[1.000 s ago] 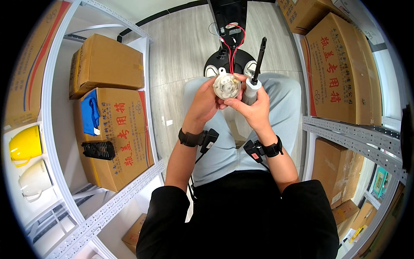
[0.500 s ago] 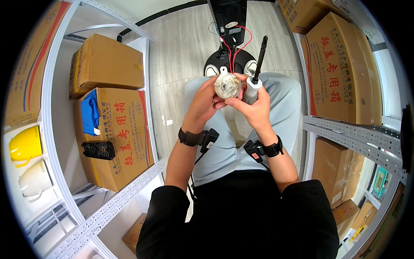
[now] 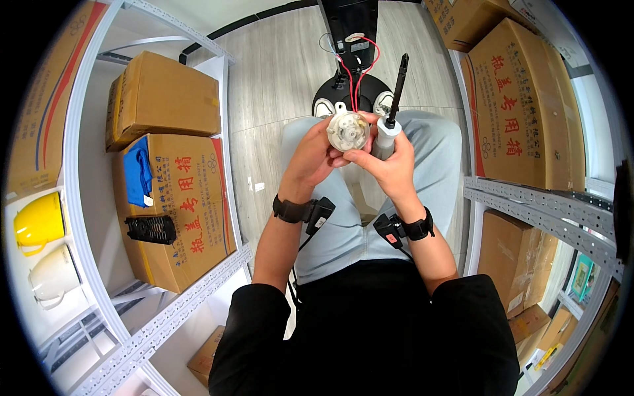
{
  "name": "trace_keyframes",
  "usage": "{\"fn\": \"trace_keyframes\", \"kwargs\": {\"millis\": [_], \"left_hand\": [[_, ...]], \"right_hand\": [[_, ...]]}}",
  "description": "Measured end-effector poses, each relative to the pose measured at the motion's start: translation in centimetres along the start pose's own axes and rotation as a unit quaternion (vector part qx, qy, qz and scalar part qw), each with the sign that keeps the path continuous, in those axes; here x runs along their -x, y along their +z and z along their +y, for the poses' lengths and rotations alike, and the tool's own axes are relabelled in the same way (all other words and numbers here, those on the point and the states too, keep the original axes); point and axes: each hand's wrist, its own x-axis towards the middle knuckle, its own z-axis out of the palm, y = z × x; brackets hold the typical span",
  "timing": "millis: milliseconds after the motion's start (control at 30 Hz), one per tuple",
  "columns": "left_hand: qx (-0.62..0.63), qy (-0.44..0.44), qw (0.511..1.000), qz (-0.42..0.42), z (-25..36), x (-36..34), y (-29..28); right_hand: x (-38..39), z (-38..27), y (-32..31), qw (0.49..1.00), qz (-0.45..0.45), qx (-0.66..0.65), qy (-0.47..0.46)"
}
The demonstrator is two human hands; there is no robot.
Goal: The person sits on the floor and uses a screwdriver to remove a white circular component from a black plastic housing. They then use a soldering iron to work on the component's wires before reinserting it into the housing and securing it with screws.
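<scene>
Head view: tall black plastic stand [image 3: 350,26] stood between white shoes [image 3: 384,103]. Right hand [image 3: 393,165] gripped grey-handled, black-shafted screwdriver [image 3: 389,128], long axis away, slightly right, tip on nothing. Left hand [image 3: 314,157] pinched round clear plastic disc [image 3: 348,132] between knees [image 3: 437,135], tab away. Detaching looked done; disc unmounted, thin red wires [image 3: 358,82] running behind, joint hidden.

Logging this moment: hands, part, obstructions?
Left hand: holding clear part. Right hand: gripping screwdriver, touching part. Red wires beyond part, none across its face.
</scene>
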Motion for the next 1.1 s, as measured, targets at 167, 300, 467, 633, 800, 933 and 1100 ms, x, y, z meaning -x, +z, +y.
{"fn": "trace_keyframes", "kwargs": {"millis": [167,300,467,633,800,933,1100], "left_hand": [[0.019,0.04,0.999,-0.016,-0.2,-0.1,0.5],[0.012,0.078,0.997,0.001,-0.7,-0.2,0.7],[0.031,0.086,0.994,-0.058,-1.2,-0.4,-0.6],[0.066,0.081,0.993,-0.052,-0.8,-0.1,0.3],[0.054,0.106,0.99,-0.071,-0.6,-0.1,0.2],[0.033,0.156,0.984,-0.084,-0.9,-0.4,0.4],[-0.1,0.285,0.95,-0.074,-1.9,-0.9,-0.9]], "right_hand": [[-0.1,-0.7,0.3,1.0,0.004,0.016,0.003],[-0.1,-0.7,0.2,1.0,0.004,0.016,0.008],[-0.1,-0.8,0.3,1.0,0.004,0.0,0.006],[-0.1,-0.6,0.3,1.0,-0.001,-0.026,0.018],[-0.1,-1.1,0.1,0.999,-0.004,-0.026,0.031],[-0.1,-1.1,0.0,0.999,-0.004,-0.026,0.031],[0.0,-1.4,-0.1,0.994,-0.015,-0.093,0.055]]}}
